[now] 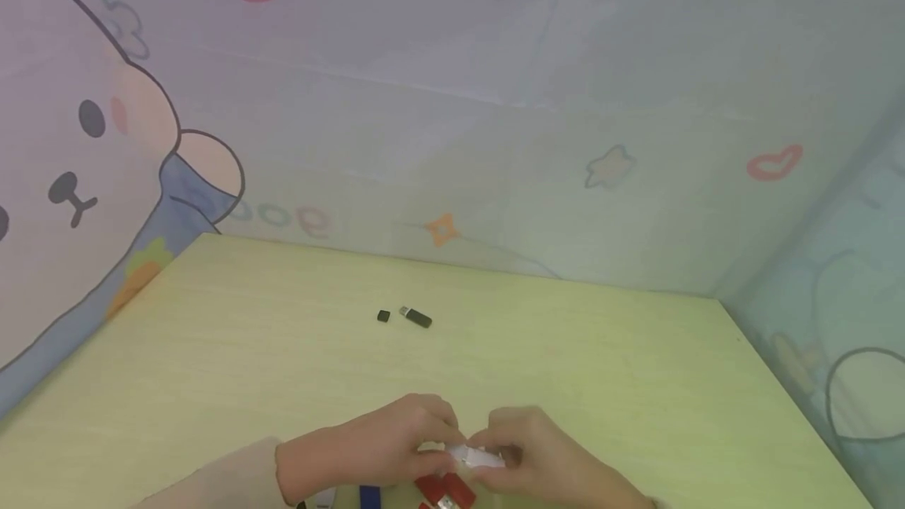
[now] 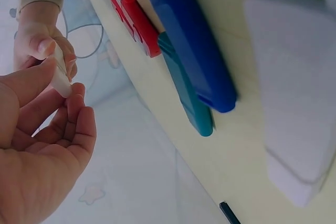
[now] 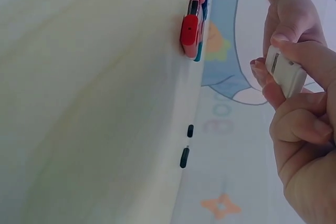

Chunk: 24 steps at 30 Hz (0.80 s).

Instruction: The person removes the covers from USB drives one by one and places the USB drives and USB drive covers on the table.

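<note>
Both hands meet over the near part of the table on a small white USB flash drive. My left hand pinches its left end between thumb and fingers. The right hand grips the other end. A seam crosses the white drive in the right wrist view; no metal plug shows. Just below the hands lie red USB flash drives, one with its metal plug bare. A blue drive, a teal drive and a larger white object show in the left wrist view.
Farther back on the table lies a black USB flash drive with its plug exposed. A small black cap sits just left of that plug. Printed cloth hangs behind and beside the table.
</note>
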Motion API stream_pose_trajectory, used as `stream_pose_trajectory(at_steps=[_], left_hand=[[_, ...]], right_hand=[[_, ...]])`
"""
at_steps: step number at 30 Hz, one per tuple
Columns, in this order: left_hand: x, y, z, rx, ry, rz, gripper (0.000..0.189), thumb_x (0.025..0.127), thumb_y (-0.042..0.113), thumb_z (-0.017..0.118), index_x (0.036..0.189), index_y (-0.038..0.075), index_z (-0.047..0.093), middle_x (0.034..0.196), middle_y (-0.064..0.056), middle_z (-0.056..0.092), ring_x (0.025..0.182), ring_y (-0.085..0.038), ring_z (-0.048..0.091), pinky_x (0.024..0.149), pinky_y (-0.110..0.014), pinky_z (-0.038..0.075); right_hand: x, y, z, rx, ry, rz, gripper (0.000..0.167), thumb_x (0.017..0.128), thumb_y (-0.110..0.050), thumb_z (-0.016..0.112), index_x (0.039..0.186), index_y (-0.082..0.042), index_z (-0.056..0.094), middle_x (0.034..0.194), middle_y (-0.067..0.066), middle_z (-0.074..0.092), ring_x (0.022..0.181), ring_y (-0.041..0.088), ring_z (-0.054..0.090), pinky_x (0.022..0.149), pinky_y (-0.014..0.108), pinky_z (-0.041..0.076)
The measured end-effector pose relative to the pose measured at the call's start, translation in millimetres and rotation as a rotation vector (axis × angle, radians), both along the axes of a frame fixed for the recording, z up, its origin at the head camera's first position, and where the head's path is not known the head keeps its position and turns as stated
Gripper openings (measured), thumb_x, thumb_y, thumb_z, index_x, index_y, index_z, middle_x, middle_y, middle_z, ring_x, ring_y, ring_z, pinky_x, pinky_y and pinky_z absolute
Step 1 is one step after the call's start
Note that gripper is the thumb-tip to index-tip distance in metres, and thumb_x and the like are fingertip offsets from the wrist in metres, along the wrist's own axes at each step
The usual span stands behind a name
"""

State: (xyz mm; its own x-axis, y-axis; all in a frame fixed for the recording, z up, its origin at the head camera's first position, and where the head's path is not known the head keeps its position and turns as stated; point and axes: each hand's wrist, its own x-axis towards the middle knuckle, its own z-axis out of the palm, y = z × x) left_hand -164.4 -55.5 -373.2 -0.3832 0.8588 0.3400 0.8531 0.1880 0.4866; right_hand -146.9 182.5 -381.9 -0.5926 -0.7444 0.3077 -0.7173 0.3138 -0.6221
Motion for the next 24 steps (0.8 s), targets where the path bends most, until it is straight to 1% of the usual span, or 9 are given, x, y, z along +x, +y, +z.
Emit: stream_pose_trajectory(at_steps=[4, 8, 13, 17, 19, 24], left_hand=[[0.0, -0.8, 3.5, -0.025, 0.025, 0.052, 0.013, 0.087, 0.008, 0.07, 0.099, 0.008, 0.075, 0.088, 0.004, 0.065, 0.083, -0.003, 0.055, 0.073, -0.01, 0.043], [-2.5, -2.3, 9.6, -0.057, 0.046, 0.111, 0.013, 0.087, 0.012, 0.07, 0.098, 0.006, 0.074, 0.087, 0.005, 0.062, 0.082, -0.007, 0.055, 0.072, -0.012, 0.043], [-8.4, -6.0, 15.8, -0.058, 0.092, 0.168, 0.017, 0.088, 0.012, 0.07, 0.101, 0.001, 0.073, 0.09, 0.0, 0.064, 0.082, -0.01, 0.056, 0.072, -0.016, 0.045], [-14.1, -7.3, 17.9, -0.047, 0.124, 0.211, 0.02, 0.088, 0.013, 0.07, 0.103, -0.001, 0.072, 0.091, -0.002, 0.063, 0.083, -0.012, 0.056, 0.073, -0.019, 0.047], [-17.9, -7.5, 18.1, -0.045, 0.115, 0.237, 0.021, 0.088, 0.013, 0.07, 0.103, -0.002, 0.072, 0.091, -0.002, 0.063, 0.082, -0.012, 0.056, 0.073, -0.02, 0.047], [-30.1, -6.8, 19.7, -0.052, 0.073, 0.3, 0.022, 0.088, 0.012, 0.069, 0.105, -0.002, 0.072, 0.091, -0.002, 0.061, 0.082, -0.012, 0.055, 0.073, -0.021, 0.048]], right_hand=[[-4.8, -1.8, 0.0, -0.014, 0.081, 0.004, 0.012, 0.088, -0.02, 0.071, 0.099, -0.016, 0.075, 0.066, -0.007, 0.05, 0.063, -0.007, 0.039, 0.05, 0.011, 0.039], [-8.7, -1.8, 3.1, -0.01, 0.102, -0.059, 0.012, 0.085, -0.019, 0.074, 0.097, -0.015, 0.075, 0.067, -0.009, 0.051, 0.062, -0.006, 0.04, 0.051, 0.012, 0.04], [-14.2, -1.3, 9.6, 0.002, 0.077, -0.201, 0.011, 0.082, -0.016, 0.077, 0.092, -0.015, 0.075, 0.07, -0.012, 0.055, 0.059, -0.004, 0.042, 0.051, 0.016, 0.042], [-20.5, -1.1, 17.0, 0.027, 0.045, -0.318, 0.012, 0.081, -0.016, 0.077, 0.092, -0.013, 0.074, 0.074, -0.01, 0.06, 0.056, -0.002, 0.044, 0.049, 0.019, 0.043], [-24.6, -0.8, 21.7, 0.041, 0.034, -0.363, 0.014, 0.082, -0.018, 0.077, 0.094, -0.012, 0.074, 0.076, -0.008, 0.062, 0.054, -0.001, 0.044, 0.047, 0.02, 0.043], [-36.8, -1.3, 33.7, 0.059, 0.018, -0.435, 0.017, 0.083, -0.015, 0.075, 0.097, -0.006, 0.073, 0.08, -0.002, 0.065, 0.05, 0.003, 0.045, 0.043, 0.021, 0.042]])
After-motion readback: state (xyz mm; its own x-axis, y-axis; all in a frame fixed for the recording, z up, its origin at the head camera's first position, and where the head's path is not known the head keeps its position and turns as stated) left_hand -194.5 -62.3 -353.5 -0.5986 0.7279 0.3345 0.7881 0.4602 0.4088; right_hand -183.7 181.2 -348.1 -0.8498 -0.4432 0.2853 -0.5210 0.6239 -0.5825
